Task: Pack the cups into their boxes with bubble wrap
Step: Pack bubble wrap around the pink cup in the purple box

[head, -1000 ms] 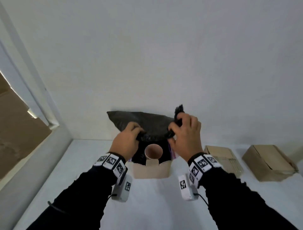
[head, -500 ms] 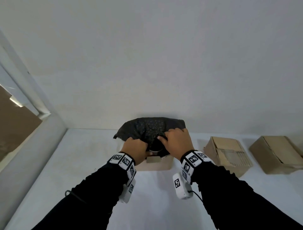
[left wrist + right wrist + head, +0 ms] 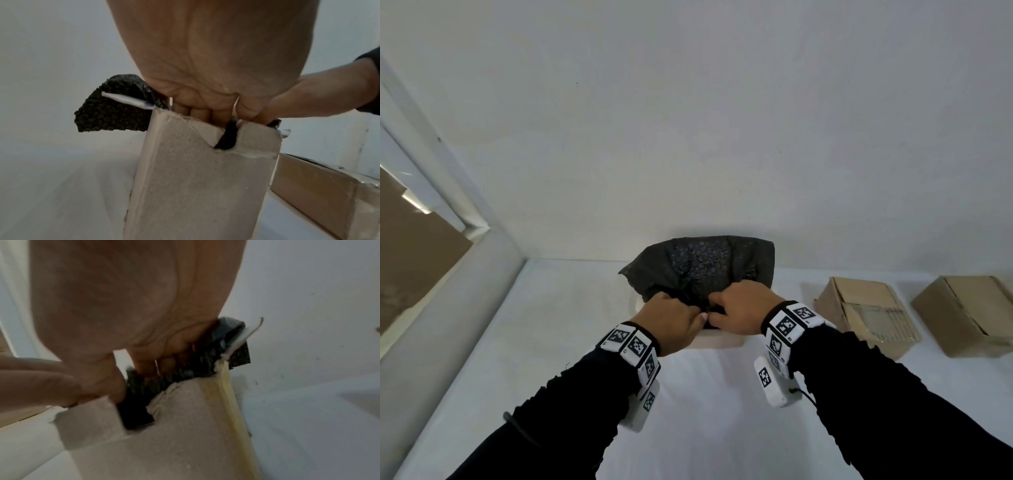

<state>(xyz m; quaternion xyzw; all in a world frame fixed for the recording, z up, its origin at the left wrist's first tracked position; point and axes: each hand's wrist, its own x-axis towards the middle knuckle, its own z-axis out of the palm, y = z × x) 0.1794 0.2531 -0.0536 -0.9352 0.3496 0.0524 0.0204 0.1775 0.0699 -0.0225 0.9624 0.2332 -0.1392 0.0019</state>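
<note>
A: Pushing down, both hands work black wrap (image 3: 702, 267) into the open box (image 3: 201, 186) on the table (image 3: 705, 411).

B: How are they holding it?

A: The left hand (image 3: 671, 325) has its fingers curled down inside the box's near edge, on the wrap. The right hand (image 3: 739, 311) also curls on the wrap, at the box mouth. Holding low probably forces the padding down, not just over the top.

B: And the cup?

A: Hidden. I can't tell whether it sits under the wrap. Much wrap stands above the box at the far side, so stuffing looks unfinished.

B: Other containers?

A: 2 brown boxes (image 3: 866, 315) lie tipped to the right, well apart. Their contents don't show.
</note>
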